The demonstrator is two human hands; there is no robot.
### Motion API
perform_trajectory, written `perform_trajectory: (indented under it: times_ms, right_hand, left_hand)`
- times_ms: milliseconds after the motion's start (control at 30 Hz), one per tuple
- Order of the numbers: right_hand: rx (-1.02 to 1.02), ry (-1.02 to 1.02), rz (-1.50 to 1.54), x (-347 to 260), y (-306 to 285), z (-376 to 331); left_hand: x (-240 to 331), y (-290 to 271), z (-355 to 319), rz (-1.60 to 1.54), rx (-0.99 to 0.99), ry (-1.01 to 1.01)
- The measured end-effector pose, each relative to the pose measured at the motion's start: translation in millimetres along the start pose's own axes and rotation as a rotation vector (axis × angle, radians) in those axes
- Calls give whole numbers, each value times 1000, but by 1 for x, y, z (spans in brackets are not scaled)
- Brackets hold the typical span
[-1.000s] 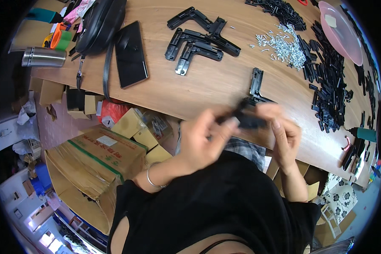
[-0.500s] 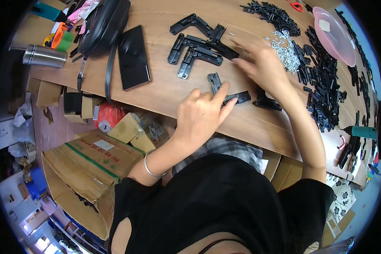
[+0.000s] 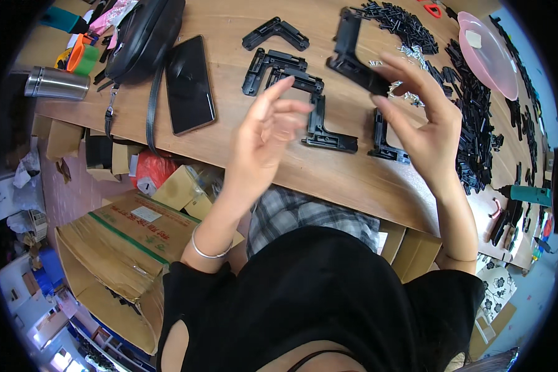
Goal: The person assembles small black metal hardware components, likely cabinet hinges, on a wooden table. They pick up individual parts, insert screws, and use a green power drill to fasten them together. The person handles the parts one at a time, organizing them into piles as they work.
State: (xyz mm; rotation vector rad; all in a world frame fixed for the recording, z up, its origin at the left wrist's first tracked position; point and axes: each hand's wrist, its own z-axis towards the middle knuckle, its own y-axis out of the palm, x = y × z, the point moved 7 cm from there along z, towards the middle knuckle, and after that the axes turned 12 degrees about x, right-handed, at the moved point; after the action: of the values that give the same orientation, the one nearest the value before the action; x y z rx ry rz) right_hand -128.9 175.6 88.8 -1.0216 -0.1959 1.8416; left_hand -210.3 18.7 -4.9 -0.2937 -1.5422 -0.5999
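Observation:
My right hand grips a black L-shaped plastic part by its lower end, between thumb and fingers, raised over the table. My left hand is in the air at the middle, slightly blurred, its fingers apart with nothing in them. Beside its fingertips another black L-shaped part lies on the wood. A similar part rests below my right hand. Farther off lie more such parts: a single one and a nested pair, partly behind my left fingers.
Piles of small black pieces and silver screws cover the table's right side, near a pink basin and a teal-handled tool. On the left are a phone, a black bag and a steel cup.
My right hand has picked up an L-shaped part from the group and raised it. My left hand has let go of the near L-shaped part and moved left, away from it.

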Motion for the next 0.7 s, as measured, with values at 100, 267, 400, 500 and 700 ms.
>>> perform_trajectory:
  times_ms: [100, 267, 400, 500, 700]
  right_hand:
    - [-110, -177, 41, -20, 15, -1]
    - [-372, 408, 279, 30, 28, -2]
    - [-352, -93, -83, -5, 33, -21]
    - [-353, -184, -252, -21, 48, -55]
    - [-334, -295, -257, -36, 50, -92]
  left_hand:
    - [6, 14, -7, -489, -56, -267]
    - [4, -8, -11, -449, 124, -304]
    - [-1, -40, -18, -441, 303, -232]
    - [-6, -41, -25, -413, 317, -277]
    - [-23, -26, -32, -464, 254, -414]
